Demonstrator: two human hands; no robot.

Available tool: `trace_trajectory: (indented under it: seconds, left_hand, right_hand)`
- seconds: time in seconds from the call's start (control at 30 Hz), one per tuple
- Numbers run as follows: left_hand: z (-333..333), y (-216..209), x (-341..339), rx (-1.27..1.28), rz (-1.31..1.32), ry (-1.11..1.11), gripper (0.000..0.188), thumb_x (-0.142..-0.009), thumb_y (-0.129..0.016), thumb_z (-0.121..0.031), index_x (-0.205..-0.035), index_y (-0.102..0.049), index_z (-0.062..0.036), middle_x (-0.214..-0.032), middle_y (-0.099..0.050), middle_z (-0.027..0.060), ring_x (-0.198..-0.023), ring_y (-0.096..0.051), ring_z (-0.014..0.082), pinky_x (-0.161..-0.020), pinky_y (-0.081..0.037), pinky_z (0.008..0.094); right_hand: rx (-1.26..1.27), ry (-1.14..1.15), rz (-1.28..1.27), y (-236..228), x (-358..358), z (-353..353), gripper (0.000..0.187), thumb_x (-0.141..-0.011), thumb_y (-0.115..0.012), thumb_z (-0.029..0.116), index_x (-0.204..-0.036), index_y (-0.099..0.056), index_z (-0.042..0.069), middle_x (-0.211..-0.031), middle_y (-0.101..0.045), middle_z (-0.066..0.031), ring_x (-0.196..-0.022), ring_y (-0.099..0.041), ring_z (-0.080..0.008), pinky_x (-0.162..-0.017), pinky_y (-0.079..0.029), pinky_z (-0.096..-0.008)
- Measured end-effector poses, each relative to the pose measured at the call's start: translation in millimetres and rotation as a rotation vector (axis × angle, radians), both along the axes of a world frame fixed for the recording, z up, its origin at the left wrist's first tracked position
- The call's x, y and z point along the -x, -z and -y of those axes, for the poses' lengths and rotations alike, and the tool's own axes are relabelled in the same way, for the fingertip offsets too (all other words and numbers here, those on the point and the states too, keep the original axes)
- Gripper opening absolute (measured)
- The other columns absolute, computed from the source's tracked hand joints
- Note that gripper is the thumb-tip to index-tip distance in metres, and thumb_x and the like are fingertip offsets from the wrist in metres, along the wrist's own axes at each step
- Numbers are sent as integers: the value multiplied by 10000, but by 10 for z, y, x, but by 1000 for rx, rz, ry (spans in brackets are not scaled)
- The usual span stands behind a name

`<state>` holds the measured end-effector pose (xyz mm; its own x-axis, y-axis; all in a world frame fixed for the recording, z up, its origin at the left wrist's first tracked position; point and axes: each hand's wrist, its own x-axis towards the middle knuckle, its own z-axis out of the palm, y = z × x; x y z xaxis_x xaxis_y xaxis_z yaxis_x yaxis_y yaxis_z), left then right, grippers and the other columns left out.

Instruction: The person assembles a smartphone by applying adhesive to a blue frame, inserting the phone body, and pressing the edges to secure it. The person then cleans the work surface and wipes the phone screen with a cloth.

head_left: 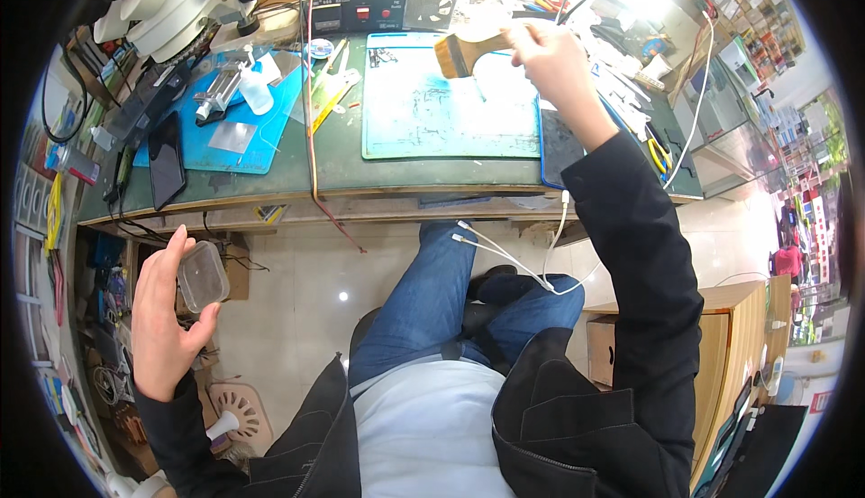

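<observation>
In my left hand [160,313], a small clear plastic box [205,277] with rounded corners is gripped between thumb and fingers, off the left front of the bench. My right hand [551,55] reaches over the far part of the bench, its fingers closed on the handle of a flat wooden brush [461,53]. The brush head points left, over the pale blue-green work mat [423,133]. Below my right wrist lies a flat, blue-edged device [557,151] with a white cable at its near edge.
On the left, a blue mat [243,156] bears a white bottle [256,91] and a metal clamp [219,93]; a dark phone [167,160] lies beside it. A microscope [171,7] stands behind. Yellow-handled pliers [660,154] lie at right. A red wire [313,138] hangs over the front edge.
</observation>
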<state>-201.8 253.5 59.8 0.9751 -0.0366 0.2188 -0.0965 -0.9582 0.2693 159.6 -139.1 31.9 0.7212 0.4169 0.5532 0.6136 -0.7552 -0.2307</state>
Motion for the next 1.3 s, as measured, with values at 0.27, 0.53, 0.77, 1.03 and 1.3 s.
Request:
trace_trajectory:
  seconds: [0.27,0.53,0.77,1.03,1.3]
  left_hand:
    - [-48,89,25,2,10,-26,919,-676,-712,54,-1541,-415,-43,-1330,-611,154,-1219,-578,347,-1080,-435,417]
    - [21,64,-69,1,37,15,934,-650,-747,65,-1525,-437,-41,-1301,-624,158,-1190,-589,349,-1046,-459,426]
    - [26,73,-60,-20,27,-4,938,-652,-750,62,-1528,-433,-44,-1305,-621,159,-1193,-586,353,-1054,-453,427]
    - [59,36,-105,-30,17,16,939,-656,-752,61,-1531,-427,-43,-1308,-616,160,-1201,-581,358,-1057,-449,430]
    - [64,25,-93,-28,16,13,939,-660,-750,56,-1535,-425,-44,-1314,-613,160,-1204,-580,355,-1062,-446,426]
  right_hand:
    - [-881,-13,-849,90,142,182,182,-1043,-553,180,-907,-635,92,-708,-560,24,-554,-432,-65,-517,-381,-237]
    - [-975,-14,-908,192,90,308,125,-1015,-592,170,-936,-628,80,-714,-559,38,-598,-450,-35,-523,-361,-223]
    - [-608,-22,-522,278,71,343,182,-985,-593,160,-849,-688,85,-701,-562,24,-637,-484,-79,-566,-388,-257]
    - [-379,-72,-381,409,-162,707,184,-999,-612,149,-1112,-727,58,-779,-489,71,-660,-417,-35,-551,-329,-217]
    - [-574,-133,-477,339,1,554,267,-1056,-567,235,-1172,-720,50,-761,-426,85,-631,-328,-7,-535,-273,-180]
